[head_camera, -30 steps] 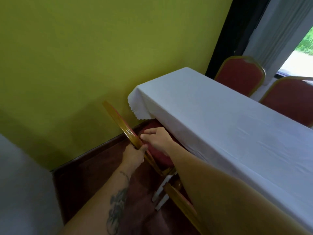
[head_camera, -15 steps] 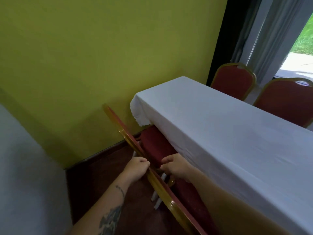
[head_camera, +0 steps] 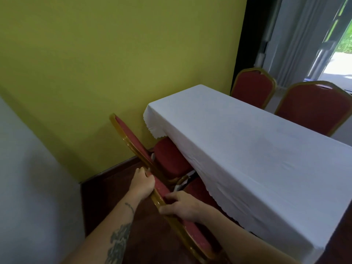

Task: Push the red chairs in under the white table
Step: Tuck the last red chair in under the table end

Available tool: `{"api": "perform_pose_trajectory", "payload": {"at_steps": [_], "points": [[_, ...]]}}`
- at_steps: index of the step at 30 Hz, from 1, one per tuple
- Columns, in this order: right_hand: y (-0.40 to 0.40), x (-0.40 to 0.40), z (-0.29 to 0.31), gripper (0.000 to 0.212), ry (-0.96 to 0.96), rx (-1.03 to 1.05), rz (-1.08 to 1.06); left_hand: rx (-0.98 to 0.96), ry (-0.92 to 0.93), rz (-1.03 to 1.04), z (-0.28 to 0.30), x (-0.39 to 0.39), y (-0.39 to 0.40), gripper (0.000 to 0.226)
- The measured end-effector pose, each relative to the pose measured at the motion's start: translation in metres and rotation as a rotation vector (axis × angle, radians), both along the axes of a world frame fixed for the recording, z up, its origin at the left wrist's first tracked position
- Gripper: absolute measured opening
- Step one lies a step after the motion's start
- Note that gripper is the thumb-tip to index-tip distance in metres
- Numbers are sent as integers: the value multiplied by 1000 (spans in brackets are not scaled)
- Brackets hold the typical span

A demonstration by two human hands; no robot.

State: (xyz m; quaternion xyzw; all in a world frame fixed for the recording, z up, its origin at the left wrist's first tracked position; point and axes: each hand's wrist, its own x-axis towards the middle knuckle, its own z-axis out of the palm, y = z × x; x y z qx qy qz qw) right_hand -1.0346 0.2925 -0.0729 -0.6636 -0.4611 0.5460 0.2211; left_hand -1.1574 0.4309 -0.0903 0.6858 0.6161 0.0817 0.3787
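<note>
The white table (head_camera: 247, 149), covered by a cloth, runs from the centre to the right edge. Two red chairs with gold frames stand along its near side. The farther chair (head_camera: 131, 141) has its seat partly under the cloth. The nearer chair's backrest (head_camera: 198, 239) slants toward the bottom of the view, with its seat mostly hidden under the cloth. My left hand (head_camera: 142, 184) grips the far end of that backrest. My right hand (head_camera: 179, 205) is closed over its top rail a little closer to me.
Two more red chairs (head_camera: 253, 88) (head_camera: 316, 107) stand behind the table's far side by the window curtain. A yellow-green wall (head_camera: 114, 63) closes the far end. A grey wall (head_camera: 28, 187) leaves a narrow strip of dark floor (head_camera: 106, 197) on the left.
Both hands have come back toward me, from the farther chair's backrest to the nearer chair's backrest. The view has pulled back and risen.
</note>
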Motion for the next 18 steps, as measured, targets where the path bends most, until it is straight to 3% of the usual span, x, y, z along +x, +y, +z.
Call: {"api": "perform_pose_trajectory", "payload": {"at_steps": [3, 9, 13, 18], "points": [[-1, -4, -1, 77, -216, 49, 138, 79, 43, 81, -4, 8, 3, 48], [8, -1, 1, 78, -347, 72, 133, 145, 4, 227, 1, 26, 9, 18], [12, -4, -3, 82, -356, 52, 40, 132, -36, 230, 1, 33, 16, 27], [8, 16, 6, 74, -303, 27, 0, 114, 80, 38, 13, 23, 18, 36]]}}
